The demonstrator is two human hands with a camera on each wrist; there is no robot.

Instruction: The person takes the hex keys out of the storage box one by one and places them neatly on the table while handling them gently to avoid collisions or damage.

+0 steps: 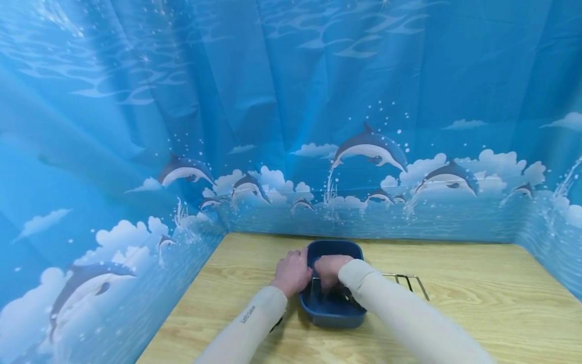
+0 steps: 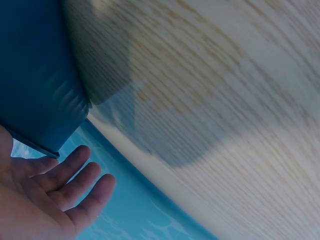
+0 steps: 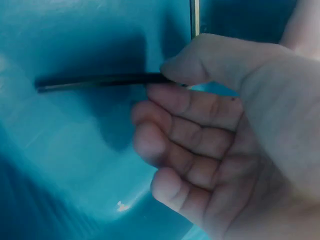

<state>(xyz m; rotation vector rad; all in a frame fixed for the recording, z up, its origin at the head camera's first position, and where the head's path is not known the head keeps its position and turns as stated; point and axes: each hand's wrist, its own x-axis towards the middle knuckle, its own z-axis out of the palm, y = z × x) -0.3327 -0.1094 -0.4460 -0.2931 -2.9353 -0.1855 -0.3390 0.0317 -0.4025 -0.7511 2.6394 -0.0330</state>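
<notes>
A deep blue rectangular bin [image 1: 334, 321] stands on the wooden table. At its left rim is my left hand [image 1: 293, 271], holding the edge with thumb and forefinger; the other fingers lie loosely beside the wall in the left wrist view. Inside the bin, my right hand [image 1: 331, 270] pinches a thin dark rod [image 3: 100, 81] between thumb and forefinger. The remaining fingers are loosely curled and hold nothing. Whether the rod belongs to something larger cannot be told. A thin metal bar [image 3: 195, 20] shows beyond the right thumb. My right sleeve hides part of the bin's inside.
A metal wire rack [image 1: 416, 277] sticks out to the right of the bin, partly behind my right forearm. The wooden table [image 1: 491, 303] reaches to a blue dolphin-print curtain [image 1: 291, 126] at the back and both sides.
</notes>
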